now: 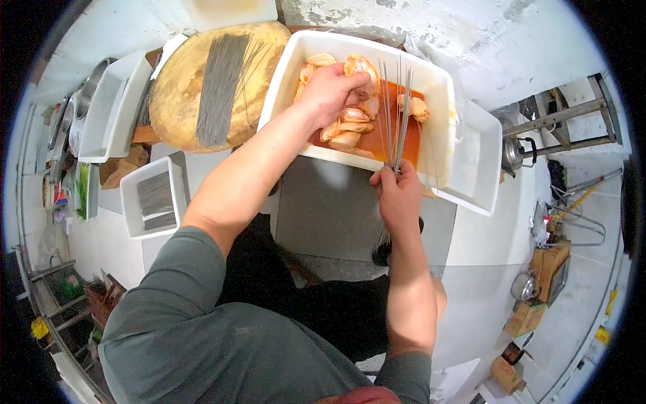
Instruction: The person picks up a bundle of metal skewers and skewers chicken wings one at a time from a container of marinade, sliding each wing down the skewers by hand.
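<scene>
Above a white plastic tub (279,87), my left hand (330,94) grips a raw marinated chicken wing (362,66) between thumb and fingers. More raw chicken pieces (346,138) are heaped under and beside this hand, in a reddish-orange marinade (387,149). A single chicken piece (414,106) lies apart toward the tub's right side. Just over the tub's near rim, my right hand (400,195) is closed around a bundle of thin metal skewers (397,128). Their upper ends fan out over the marinade, and some thin ends show below the fist.
Left of the tub, a round wooden chopping block (175,101) carries a thick row of skewers (222,87). A smaller white bin (131,202) below it holds more skewers. Another white tub (481,161) adjoins on the right, near a metal kettle (513,153).
</scene>
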Tool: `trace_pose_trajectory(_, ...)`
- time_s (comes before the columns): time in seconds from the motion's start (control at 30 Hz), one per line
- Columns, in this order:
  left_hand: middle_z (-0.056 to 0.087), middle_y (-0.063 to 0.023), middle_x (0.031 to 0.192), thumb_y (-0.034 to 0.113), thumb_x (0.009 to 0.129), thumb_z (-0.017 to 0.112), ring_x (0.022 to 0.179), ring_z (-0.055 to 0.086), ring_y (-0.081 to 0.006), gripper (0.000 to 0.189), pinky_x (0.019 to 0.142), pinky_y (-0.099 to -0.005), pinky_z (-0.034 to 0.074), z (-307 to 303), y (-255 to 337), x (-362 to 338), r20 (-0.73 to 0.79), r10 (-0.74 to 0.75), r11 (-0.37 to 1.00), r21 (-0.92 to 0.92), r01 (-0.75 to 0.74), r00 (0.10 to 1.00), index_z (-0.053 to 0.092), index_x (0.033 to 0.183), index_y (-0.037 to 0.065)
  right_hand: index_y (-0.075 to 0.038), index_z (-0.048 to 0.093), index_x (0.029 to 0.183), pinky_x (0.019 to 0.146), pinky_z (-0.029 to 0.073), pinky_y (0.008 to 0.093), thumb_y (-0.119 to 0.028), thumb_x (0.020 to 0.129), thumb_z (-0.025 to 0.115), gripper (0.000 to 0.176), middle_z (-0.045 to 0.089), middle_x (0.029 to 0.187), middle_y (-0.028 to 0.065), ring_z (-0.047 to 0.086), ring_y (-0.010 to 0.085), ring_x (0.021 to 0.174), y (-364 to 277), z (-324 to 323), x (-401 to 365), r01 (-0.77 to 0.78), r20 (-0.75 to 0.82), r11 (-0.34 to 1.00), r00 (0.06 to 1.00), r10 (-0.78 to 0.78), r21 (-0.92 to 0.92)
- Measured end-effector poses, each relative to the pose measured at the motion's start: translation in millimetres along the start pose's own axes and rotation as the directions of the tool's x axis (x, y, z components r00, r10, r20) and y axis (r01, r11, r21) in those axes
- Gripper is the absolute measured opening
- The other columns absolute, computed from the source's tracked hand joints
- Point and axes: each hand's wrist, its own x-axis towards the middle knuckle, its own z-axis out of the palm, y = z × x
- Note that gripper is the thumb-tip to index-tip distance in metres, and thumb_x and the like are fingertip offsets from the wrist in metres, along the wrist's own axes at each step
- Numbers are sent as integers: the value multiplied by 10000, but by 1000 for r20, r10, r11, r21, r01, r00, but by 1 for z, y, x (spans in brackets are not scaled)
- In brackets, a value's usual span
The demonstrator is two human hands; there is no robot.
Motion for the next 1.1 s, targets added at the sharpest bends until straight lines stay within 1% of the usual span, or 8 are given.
trace_pose_trajectory(0.17,676,-48,894,150,920,628,696,610,-108,143,597,-233,482,-6,3,2,14,-44,987,154,41,999,646,1004,36,-4,559,955,595,460,297,-138,915,527,144,654,727,68,582,135,628,-2,3,6,25,2,1000,1000,-25,-15)
trace_pose_trajectory(0.23,664,-57,891,110,909,632,739,631,-137,123,657,-255,521,-3,-4,-1,88,-78,996,61,73,993,623,983,13,-2,557,964,601,463,295,-134,917,524,143,655,735,71,584,132,638,-4,4,11,57,-5,995,998,-58,-84)
trace_pose_trajectory(0.3,663,-67,907,105,920,612,779,650,-160,130,713,-279,549,-2,-10,-1,137,-92,996,3,92,986,614,997,0,-1,557,958,606,464,293,-133,919,523,141,652,734,72,590,134,652,-5,6,15,39,-6,999,999,-39,-3)
trace_pose_trajectory(0.47,667,-97,995,135,965,545,876,667,-198,198,789,-333,572,-7,-12,3,116,-88,995,50,83,989,604,1087,-10,-1,554,955,625,470,286,-112,930,517,120,647,741,70,606,139,684,-10,9,16,47,-1,994,999,-47,102)
trace_pose_trajectory(0.67,644,-77,947,90,933,577,811,641,-177,106,745,-311,556,-9,-14,6,60,-126,990,-62,129,990,600,993,5,-2,548,969,667,482,286,-101,942,515,107,652,764,73,619,142,714,-11,12,16,108,-22,990,994,-107,91)
trace_pose_trajectory(0.87,642,-75,956,101,930,567,861,633,-169,117,745,-310,547,-3,-5,-1,110,-125,957,-250,149,986,603,997,12,-6,549,990,684,489,305,-104,943,512,115,666,790,83,632,162,734,-6,12,17,147,-44,989,988,-148,-22)
trace_pose_trajectory(0.97,638,-63,936,103,933,552,835,629,-174,102,744,-313,539,5,-2,-8,83,-45,999,19,44,995,605,975,26,-7,551,997,682,490,309,-104,943,511,118,669,797,87,635,165,739,-7,13,17,139,-28,989,990,-140,-48)
trace_pose_trajectory(1.1,634,-50,930,124,935,558,826,625,-179,93,745,-330,529,0,-12,-2,93,-3,986,-164,19,996,595,982,52,-14,549,989,647,476,287,-106,944,514,108,653,775,73,614,148,705,-12,15,14,97,-5,994,995,-97,40)
